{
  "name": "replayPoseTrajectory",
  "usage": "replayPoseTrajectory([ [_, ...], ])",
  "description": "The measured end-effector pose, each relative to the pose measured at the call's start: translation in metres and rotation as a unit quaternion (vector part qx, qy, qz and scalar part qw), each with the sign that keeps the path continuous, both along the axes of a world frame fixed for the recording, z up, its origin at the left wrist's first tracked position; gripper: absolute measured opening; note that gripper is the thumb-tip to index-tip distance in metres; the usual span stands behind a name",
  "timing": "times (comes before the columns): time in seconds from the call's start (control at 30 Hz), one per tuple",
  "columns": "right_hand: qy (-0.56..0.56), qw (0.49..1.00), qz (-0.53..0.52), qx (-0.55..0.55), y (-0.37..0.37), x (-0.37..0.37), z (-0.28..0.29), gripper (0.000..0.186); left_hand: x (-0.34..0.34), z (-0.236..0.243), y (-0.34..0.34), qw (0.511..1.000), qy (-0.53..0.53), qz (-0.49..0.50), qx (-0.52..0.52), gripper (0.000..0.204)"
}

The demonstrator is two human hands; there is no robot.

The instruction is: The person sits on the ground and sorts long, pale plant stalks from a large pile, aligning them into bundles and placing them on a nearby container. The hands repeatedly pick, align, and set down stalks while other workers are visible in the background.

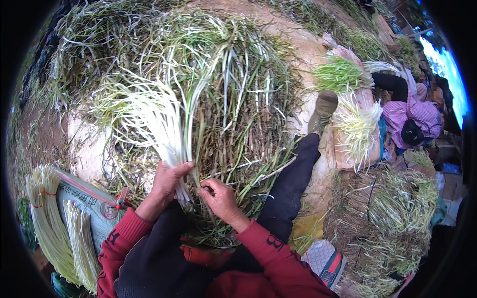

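My left hand (168,181) grips a fanned bunch of pale white-and-green stalks (161,129) around their white lower ends, its thumb across them. Just right of it, my right hand (218,201) has its fingers closed on a thin greenish stalk (196,176) at the edge of the bunch. Beneath both hands spreads a big heap of tangled leafy stalks and dry trimmings (248,104). At the lower left, tied bundles of pale stalks (54,228) lie on a grey-green sack (102,211).
My outstretched leg (283,193) crosses the ground to the right. Beyond it are pale and green bundles (355,126) on a sack and another trimmed heap (382,218). A co-worker in a checked top (422,114) sits at the far right.
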State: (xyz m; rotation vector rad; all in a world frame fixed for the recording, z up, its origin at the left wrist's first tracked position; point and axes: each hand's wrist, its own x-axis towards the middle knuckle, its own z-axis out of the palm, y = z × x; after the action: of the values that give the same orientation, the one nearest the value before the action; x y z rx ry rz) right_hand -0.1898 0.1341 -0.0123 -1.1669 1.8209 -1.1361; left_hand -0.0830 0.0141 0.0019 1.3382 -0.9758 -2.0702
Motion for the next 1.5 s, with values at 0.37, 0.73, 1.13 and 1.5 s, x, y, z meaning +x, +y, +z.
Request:
replayPoseTrajectory([
  [0.37, -0.4, 0.901, -0.16, -0.053, -0.03, 0.027, -0.032, 0.01, 0.009, -0.007, 0.012, 0.997, 0.015, 0.054, 0.056, 0.016],
  [0.73, -0.53, 0.837, -0.133, -0.034, -0.026, 0.028, -0.021, 0.022, 0.023, -0.02, 0.015, 0.995, -0.013, -0.037, 0.092, 0.015],
  [1.13, -0.298, 0.933, -0.188, -0.078, -0.052, 0.039, -0.008, 0.021, 0.032, -0.005, 0.012, 0.995, 0.054, -0.085, 0.02, 0.031],
  [1.5, -0.08, 0.984, -0.15, -0.049, -0.051, 0.051, -0.033, 0.015, 0.033, -0.005, 0.008, 0.998, -0.033, 0.01, -0.052, 0.014],
])
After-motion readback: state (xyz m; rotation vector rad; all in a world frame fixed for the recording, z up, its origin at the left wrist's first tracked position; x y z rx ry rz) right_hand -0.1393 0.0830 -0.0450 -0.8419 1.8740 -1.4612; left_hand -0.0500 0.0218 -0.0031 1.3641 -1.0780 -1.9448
